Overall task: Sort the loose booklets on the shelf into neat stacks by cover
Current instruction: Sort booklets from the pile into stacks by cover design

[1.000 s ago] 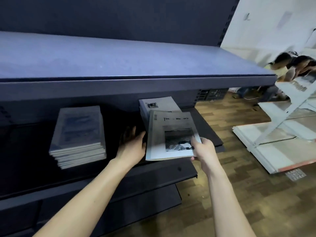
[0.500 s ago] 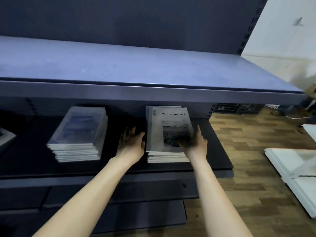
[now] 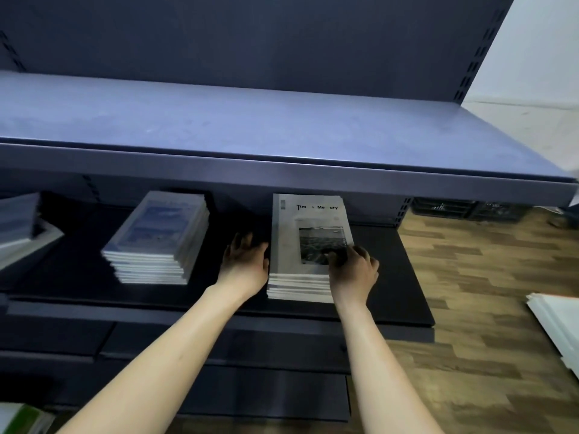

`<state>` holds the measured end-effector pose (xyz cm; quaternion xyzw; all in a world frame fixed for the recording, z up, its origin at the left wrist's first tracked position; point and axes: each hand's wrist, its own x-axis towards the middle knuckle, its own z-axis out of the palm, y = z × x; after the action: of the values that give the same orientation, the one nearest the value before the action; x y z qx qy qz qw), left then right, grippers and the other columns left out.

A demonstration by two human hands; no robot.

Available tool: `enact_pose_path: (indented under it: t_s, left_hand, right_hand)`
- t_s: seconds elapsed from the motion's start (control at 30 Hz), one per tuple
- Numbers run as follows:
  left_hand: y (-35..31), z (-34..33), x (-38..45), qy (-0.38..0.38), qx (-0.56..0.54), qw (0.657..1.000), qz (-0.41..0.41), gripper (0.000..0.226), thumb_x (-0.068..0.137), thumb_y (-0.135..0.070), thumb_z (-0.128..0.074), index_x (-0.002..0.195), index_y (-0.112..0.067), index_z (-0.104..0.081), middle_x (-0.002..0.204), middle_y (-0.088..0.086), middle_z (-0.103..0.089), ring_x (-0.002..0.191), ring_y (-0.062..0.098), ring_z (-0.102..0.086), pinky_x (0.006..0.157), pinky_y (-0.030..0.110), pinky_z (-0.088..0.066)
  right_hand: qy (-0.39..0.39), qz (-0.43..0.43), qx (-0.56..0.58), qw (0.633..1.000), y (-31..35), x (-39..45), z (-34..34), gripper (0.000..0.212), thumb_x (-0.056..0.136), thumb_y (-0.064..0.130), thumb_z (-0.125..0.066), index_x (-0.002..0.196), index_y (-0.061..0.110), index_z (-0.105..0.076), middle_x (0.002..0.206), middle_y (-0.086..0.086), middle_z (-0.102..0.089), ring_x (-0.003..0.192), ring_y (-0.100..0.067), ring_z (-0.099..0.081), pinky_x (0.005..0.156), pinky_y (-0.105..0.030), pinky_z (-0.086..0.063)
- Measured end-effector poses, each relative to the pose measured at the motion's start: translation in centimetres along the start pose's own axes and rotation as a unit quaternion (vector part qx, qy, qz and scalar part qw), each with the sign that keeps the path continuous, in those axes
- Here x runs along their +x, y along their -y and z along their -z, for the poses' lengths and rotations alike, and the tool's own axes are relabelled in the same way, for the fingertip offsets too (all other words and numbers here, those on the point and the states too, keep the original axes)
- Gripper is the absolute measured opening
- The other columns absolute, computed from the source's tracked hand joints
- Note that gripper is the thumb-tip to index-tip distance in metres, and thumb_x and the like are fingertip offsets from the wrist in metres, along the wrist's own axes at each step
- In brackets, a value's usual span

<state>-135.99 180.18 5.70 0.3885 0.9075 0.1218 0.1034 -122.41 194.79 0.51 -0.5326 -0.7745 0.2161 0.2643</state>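
**Squaring the grey stack**

On the dark lower shelf [image 3: 391, 277], right of centre, the grey-cover stack [image 3: 300, 277] is being squared — a blue-cover stack [image 3: 153, 242] sits left. The left hand [image 3: 246, 264] presses flat-fingered against its side; the right hand [image 3: 354, 270] rests curled fingers on its top booklet [image 3: 310, 233]. Next, probably: nudge edges flush.

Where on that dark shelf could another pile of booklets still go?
Bare shelf shows right of the grey stack, out to the shelf's end. The gap between it and the blue stack is taken by the left hand. The far left looks crowded.
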Motion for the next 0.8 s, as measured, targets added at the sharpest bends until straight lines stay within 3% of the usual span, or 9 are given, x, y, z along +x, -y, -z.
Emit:
enact_pose_path:
  t_s: [0.17, 0.3, 0.4, 0.53, 0.63, 0.8]
  left_hand:
    - [0.0, -0.2, -0.6, -0.006, 0.006, 1.0, 0.009, 0.048, 0.103, -0.03, -0.039, 0.15, -0.027, -0.034, 0.164, 0.006, -0.008, 0.15, 0.028, -0.004, 0.121, 0.042, -0.014]
    - [0.5, 0.0, -1.2, -0.026, 0.021, 0.999, 0.011, 0.048, 0.102, -0.03, -0.04, 0.149, -0.027, -0.035, 0.163, 0.007, -0.011, 0.15, 0.03, -0.007, 0.12, 0.043, -0.017]
    - [1.4, 0.4, -1.9, -0.054, 0.029, 0.998, 0.009, 0.05, 0.101, -0.029, -0.042, 0.15, -0.027, -0.034, 0.163, 0.007, -0.013, 0.149, 0.031, -0.01, 0.119, 0.046, -0.021]
    - [3.5, 1.4, -3.2, -0.078, 0.034, 0.996, 0.022, 0.054, 0.099, -0.03, -0.046, 0.151, -0.027, -0.032, 0.161, 0.009, -0.018, 0.146, 0.037, -0.016, 0.116, 0.049, -0.026]
    - [6.1, 2.4, -4.3, -0.112, 0.063, 0.991, 0.042, 0.056, 0.096, -0.033, -0.049, 0.15, -0.026, -0.034, 0.156, 0.012, -0.028, 0.145, 0.04, -0.018, 0.115, 0.053, -0.023]
    - [11.3, 4.3, -6.7, -0.151, 0.081, 0.981, 0.093, 0.054, 0.091, -0.034, -0.053, 0.143, -0.021, -0.044, 0.147, 0.014, -0.039, 0.143, 0.038, -0.02, 0.114, 0.054, -0.02]
  right_hand:
    - [-0.019, 0.009, -0.005, 1.0, -0.1, -0.4, 0.1, 0.037, 0.093, 0.04, -0.062, 0.119, 0.014, -0.066, 0.137, -0.008, -0.058, 0.126, -0.034, -0.044, 0.097, -0.043, -0.039]
    - [0.019, -0.013, -0.045, 0.999, 1.5, -0.4, 0.6, 0.05, 0.097, 0.043, -0.053, 0.138, 0.015, -0.052, 0.157, -0.012, -0.032, 0.143, -0.037, -0.024, 0.113, -0.048, -0.023]
    - [0.051, 0.024, -0.039, 0.998, 3.5, -1.3, 0.7, 0.054, 0.099, 0.044, -0.048, 0.148, 0.022, -0.041, 0.163, -0.009, -0.021, 0.149, -0.033, -0.014, 0.119, -0.047, -0.015]
    - [0.144, 0.108, -0.033, 0.983, 6.8, -3.6, 0.0, 0.051, 0.099, 0.049, -0.045, 0.142, 0.021, -0.05, 0.154, -0.008, -0.038, 0.142, -0.035, -0.03, 0.116, -0.048, -0.026]
    - [0.159, 0.171, -0.025, 0.972, 9.6, -5.8, -0.9, 0.051, 0.097, 0.049, -0.05, 0.139, 0.02, -0.053, 0.146, -0.007, -0.048, 0.134, -0.033, -0.04, 0.111, -0.045, -0.034]
    - [0.21, 0.253, 0.019, 0.944, 14.7, -10.0, -2.4, 0.055, 0.097, 0.051, -0.05, 0.145, 0.023, -0.049, 0.149, -0.004, -0.048, 0.14, -0.026, -0.037, 0.115, -0.042, -0.031]
